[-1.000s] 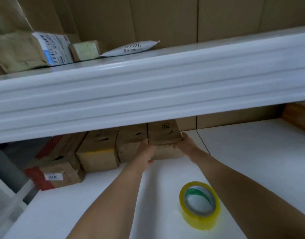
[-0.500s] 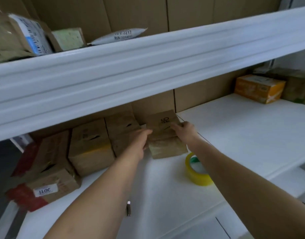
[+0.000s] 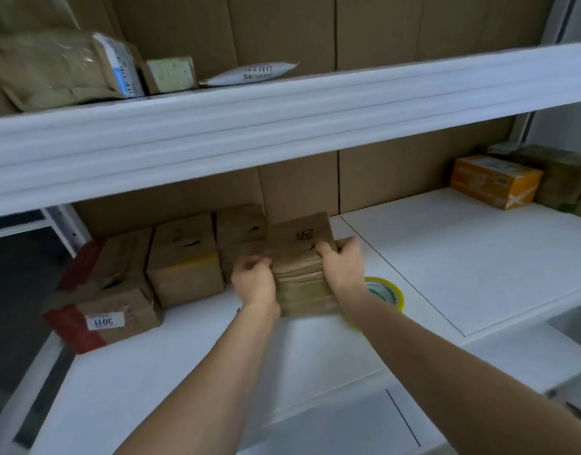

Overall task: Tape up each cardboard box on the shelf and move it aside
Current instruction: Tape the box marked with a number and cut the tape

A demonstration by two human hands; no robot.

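Both hands hold 1 cardboard box [image 3: 304, 277] between them, left hand [image 3: 254, 282] fingers curled on its left side, right hand [image 3: 343, 267] over its right edge; pulled carelessly, it may hit the tape roll [image 3: 386, 292] just right of the right fingers.

A padded brown mailer with a white printed label [image 3: 57, 68] is lying on the upper white shelf, beside a small pale green packet [image 3: 171, 74] and a flat white pouch with dark lettering [image 3: 253, 73]. An orange printed carton [image 3: 494, 180] is sitting far right below.
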